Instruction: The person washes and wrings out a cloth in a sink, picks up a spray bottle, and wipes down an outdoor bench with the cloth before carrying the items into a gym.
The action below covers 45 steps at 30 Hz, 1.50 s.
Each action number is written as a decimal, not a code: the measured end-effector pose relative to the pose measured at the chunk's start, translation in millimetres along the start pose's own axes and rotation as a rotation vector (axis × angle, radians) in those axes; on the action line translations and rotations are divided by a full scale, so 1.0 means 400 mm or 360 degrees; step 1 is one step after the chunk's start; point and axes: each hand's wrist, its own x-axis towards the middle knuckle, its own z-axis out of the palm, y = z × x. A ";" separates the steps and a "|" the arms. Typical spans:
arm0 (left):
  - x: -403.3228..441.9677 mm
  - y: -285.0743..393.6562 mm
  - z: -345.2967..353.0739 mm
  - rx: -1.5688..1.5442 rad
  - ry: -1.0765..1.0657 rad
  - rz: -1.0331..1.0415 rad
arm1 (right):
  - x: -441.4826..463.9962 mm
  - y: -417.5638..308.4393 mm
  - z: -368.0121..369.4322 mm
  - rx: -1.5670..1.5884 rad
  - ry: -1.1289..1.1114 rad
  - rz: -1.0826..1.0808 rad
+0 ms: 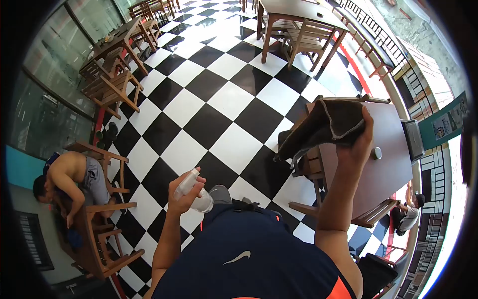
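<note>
My left hand (pixel 178 198) is wrapped round a clear, whitish spray bottle (pixel 201 203), which tilts in front of my body above the tiled floor. Raised on the other side, my right hand (pixel 357 142) grips a dark brown cloth (pixel 318 123) with a pale stitched edge. The cloth hangs to the left of the hand, close to a brown table (pixel 386 182). From this view I cannot tell whether the cloth touches the table.
A small round container (pixel 376 153) stands on the table, with wooden chairs (pixel 311 164) beside it. Checkered floor (pixel 231 99) stretches ahead towards another table (pixel 298 9). One person (pixel 74 177) bends over at the left; another (pixel 409 214) is low at the right.
</note>
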 end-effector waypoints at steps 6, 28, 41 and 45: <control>0.506 -0.118 -0.191 0.0023 0.0541 -0.0009 | 0.542 0.213 0.194 -0.0122 -0.0121 -0.0017; 2.920 0.197 0.012 0.0552 -0.0392 0.1088 | 2.219 1.252 0.927 -0.0834 -0.0175 0.0271; 4.204 0.176 -0.299 0.0432 -0.0304 0.0815 | 3.353 1.805 1.431 -0.0850 -0.0739 0.0521; 4.681 0.213 -0.356 0.0128 -0.0522 0.0539 | 3.747 1.800 1.434 -0.1315 -0.0808 0.0676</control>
